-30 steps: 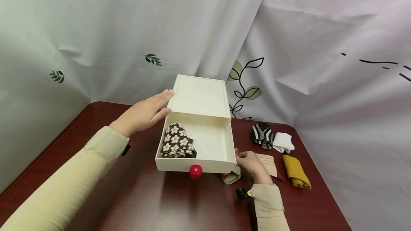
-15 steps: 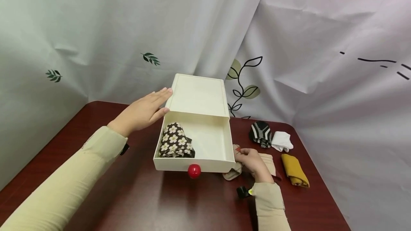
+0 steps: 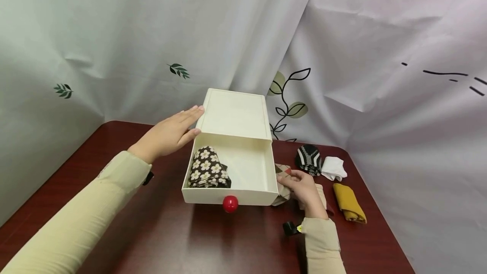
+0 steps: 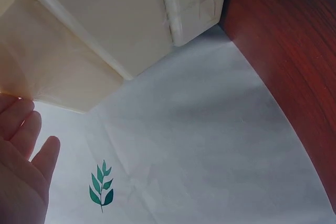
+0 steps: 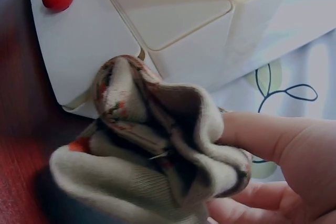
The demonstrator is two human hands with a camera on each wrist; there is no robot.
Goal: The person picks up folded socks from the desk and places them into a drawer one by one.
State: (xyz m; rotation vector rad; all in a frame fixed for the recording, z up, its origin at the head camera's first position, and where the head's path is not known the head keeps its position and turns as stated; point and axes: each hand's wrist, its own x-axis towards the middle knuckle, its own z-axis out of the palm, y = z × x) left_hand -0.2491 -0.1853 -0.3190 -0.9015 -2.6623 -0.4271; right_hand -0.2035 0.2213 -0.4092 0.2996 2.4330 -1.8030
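Cream-white plastic makes up the small rectangular storage box [image 3: 236,113], whose shallow open-topped drawer [image 3: 251,200] is pulled out towards the viewer, a glossy round red knob [image 3: 230,204] at its six o'clock. Within the drawer, at nine o'clock, lies a folded dark-brown cloth bundle with white flowers [image 3: 207,168].

At about ten o'clock from the drawer, the left hand [image 3: 165,136] is flat, its fingers straight and the thumb apart, the fingertips at the box's edge; its grasp is free. Between three and four o'clock, the right hand [image 3: 304,187] pinches a beige knitted sock with red and brown diamonds [image 5: 136,182] between thumb and fingers. The sock is just outside the drawer's wall; whether they touch is unclear.

Around the right hand, on the dark red wooden table [image 3: 152,231], lie a black-and-white patterned bundle [image 3: 309,160] at twelve, a small white folded cloth [image 3: 334,168] at two, a mustard-yellow folded cloth [image 3: 349,203] between three and four, and a partly hidden pale cream cloth [image 3: 321,193] at four.
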